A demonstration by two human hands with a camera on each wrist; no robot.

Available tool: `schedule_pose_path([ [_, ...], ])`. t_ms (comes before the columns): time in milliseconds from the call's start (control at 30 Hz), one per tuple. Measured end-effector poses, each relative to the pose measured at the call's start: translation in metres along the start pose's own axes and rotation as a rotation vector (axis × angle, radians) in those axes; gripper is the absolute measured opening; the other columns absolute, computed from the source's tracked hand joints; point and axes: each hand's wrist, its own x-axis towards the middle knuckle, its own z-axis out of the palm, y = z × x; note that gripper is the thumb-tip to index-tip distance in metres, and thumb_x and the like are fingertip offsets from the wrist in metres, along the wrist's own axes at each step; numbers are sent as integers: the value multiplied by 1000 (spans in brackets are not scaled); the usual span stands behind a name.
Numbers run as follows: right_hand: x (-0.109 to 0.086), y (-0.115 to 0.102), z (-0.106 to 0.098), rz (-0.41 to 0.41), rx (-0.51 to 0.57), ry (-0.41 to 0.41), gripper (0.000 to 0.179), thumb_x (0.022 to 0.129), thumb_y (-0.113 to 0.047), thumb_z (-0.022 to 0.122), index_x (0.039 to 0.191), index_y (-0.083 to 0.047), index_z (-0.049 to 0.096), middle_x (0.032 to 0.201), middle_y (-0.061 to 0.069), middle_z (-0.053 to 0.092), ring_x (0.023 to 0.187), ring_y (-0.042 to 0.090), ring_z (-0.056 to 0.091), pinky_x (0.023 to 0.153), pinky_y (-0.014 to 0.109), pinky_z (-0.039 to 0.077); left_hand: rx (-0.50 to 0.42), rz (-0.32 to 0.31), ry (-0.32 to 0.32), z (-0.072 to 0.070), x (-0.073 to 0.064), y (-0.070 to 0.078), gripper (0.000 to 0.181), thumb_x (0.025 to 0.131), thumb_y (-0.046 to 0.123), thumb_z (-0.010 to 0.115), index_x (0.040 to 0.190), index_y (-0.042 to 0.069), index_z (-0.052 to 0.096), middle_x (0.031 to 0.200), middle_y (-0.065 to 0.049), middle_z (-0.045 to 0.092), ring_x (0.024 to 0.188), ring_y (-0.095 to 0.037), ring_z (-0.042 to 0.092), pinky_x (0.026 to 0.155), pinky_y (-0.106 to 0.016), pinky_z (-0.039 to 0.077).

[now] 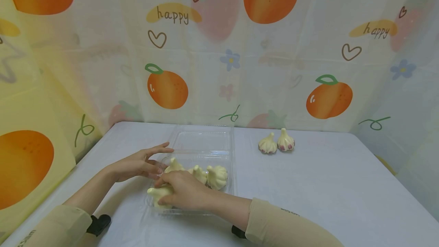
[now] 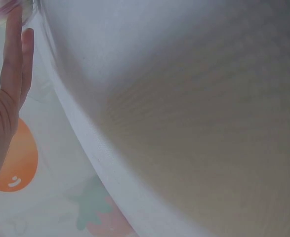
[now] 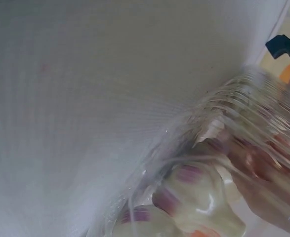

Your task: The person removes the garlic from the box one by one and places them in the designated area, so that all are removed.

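Observation:
A clear plastic clamshell box [image 1: 231, 180] lies open on the table, holding several cream garlic bulbs. In its back row sit a right garlic bulb [image 1: 217, 177], a middle one [image 1: 200, 174] and a left one [image 1: 174, 164]. My right hand [image 1: 186, 190] reaches into the box and grips a garlic bulb [image 1: 155, 194] at the near left corner, thumb and fingers around it. Along the left wall is my left hand [image 1: 137, 164], its fingers extended by the rim. Purple-marked garlic [image 3: 196, 195] shows through the plastic in the right wrist view.
The box's lid [image 1: 202, 140] lies folded back behind it. Two more garlic bulbs, one left [image 1: 267, 144] and one right [image 1: 285, 140], stand together near the back of the white-covered table [image 1: 308, 186]. A fruit-printed curtain [image 1: 267, 60] hangs behind.

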Motion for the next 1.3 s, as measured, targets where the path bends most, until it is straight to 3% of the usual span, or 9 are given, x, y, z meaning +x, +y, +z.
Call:
schedule_pose_path([
  [200,-1,1,-1,1,6,-13,34,87,-28,76,118,-16,68,122,-9,70,116,0,60,98,14,48,13,6,3,0,1,1,74,93,13,63,157,12,26,169,-6,-11,134,-25,53,97,-35,57],
  [933,-2,-1,-2,-12,-16,52,34,86,-31,76,118,-21,70,119,-13,71,113,-1,60,97,14,47,-13,6,-14,0,1,0,75,94,10,60,158,12,21,169,-4,-11,129,-16,56,97,-34,56],
  [1167,-2,-3,-14,86,87,118,31,84,-25,79,114,-21,71,114,-11,73,108,1,64,89,12,50,2,-22,-10,0,-1,1,75,94,12,60,158,15,22,169,-1,-10,117,-9,63,93,-34,53],
  [1300,-4,-2,-26,87,123,162,30,85,-23,78,114,-20,71,115,-11,73,106,1,64,88,13,49,35,-7,-2,-1,-1,1,73,93,12,61,157,14,25,169,-5,-10,112,-10,63,90,-34,52],
])
